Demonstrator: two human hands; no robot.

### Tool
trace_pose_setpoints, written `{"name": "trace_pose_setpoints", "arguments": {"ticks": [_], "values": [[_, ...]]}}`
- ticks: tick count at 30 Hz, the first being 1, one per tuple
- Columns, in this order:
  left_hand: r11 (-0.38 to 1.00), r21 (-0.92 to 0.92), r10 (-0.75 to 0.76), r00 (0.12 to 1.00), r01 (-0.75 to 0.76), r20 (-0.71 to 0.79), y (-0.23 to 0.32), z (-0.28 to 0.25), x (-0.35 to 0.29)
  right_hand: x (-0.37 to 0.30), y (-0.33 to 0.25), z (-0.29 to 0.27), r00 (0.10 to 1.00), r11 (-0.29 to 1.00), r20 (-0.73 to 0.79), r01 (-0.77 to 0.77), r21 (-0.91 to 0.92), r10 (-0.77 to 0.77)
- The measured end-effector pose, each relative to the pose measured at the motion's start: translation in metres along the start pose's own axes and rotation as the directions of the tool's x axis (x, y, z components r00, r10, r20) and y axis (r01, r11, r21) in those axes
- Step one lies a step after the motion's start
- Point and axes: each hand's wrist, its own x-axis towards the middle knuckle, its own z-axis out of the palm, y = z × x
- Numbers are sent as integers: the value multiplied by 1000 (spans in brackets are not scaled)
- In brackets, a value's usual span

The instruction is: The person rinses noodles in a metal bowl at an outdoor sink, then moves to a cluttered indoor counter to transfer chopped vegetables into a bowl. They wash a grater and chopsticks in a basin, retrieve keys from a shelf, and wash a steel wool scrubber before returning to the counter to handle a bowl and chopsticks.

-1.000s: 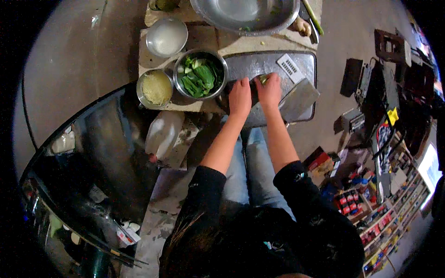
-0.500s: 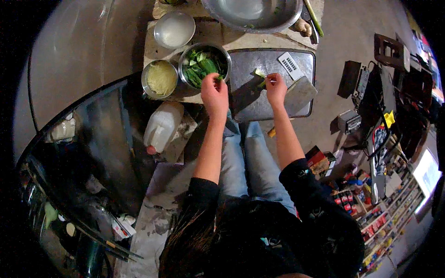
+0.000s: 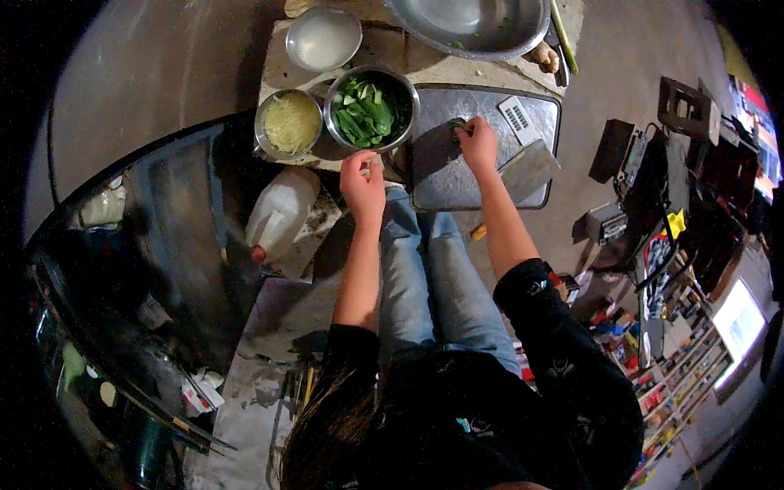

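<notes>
My right hand (image 3: 480, 149) is closed on a small piece of green vegetable (image 3: 457, 125), low over a grey metal-looking board (image 3: 437, 175). Just below the rim of a steel bowl (image 3: 413, 90) is my left hand (image 3: 363, 189), its fingers curled together; whether anything small is pinched there I cannot make out. Cut green leaves and stalks (image 3: 367, 114) fill that bowl. On the board's right side lie a white slotted grater (image 3: 518, 119) and a broad cleaver (image 3: 529, 173), blade flat. A second bowl of pale shreds (image 3: 289, 122) stands to the left.
A bowl of whitish contents (image 3: 324, 41) and a large metal basin (image 3: 469, 28) stand at the far side of the table (image 3: 384, 45). Ginger-like root (image 3: 544, 57) lies beside the basin. A white plastic jug (image 3: 284, 211) stands left of my legs. Small stools are further right.
My left hand has come back from over the greens to below the bowl's rim. My right hand has shifted slightly left, and its green piece is now lower on the board. The view has shifted slightly.
</notes>
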Motion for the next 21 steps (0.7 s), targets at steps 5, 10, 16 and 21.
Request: {"name": "trace_pose_setpoints", "arguments": {"ticks": [5,10,16,21], "values": [[991,-40,-127,991,125,-37,-25,-21,-3,-4,-22,-9,994,902,89,-96,420,64],[956,-211,-225,970,202,-90,-62,-46,10,-30,-106,-12,981,920,74,139,367,-178],[769,-478,-581,775,424,-248,-38,-78,42,-36,-152,-1,939,902,-18,333,275,-342],[977,27,-180,894,209,-411,-97,-113,84,-33,-142,-7,970,960,10,239,148,-243]]}}
